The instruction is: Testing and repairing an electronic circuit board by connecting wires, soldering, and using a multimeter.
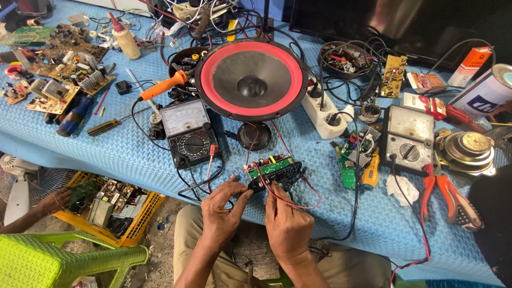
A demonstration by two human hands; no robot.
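Observation:
A small green circuit board on a black panel lies at the near edge of the blue-covered table. My left hand pinches its left end, fingers at the panel's edge. My right hand holds the panel's near side, fingers curled over red and black wires that loop out from the board. Red wires run up from the board to a large speaker with a red ring, lying cone-up beyond it.
A black analogue multimeter sits left of the board, a second grey meter right. Red-handled pliers, an orange soldering iron, a white power strip and circuit boards crowd the table. Another person's hand reaches into a yellow crate.

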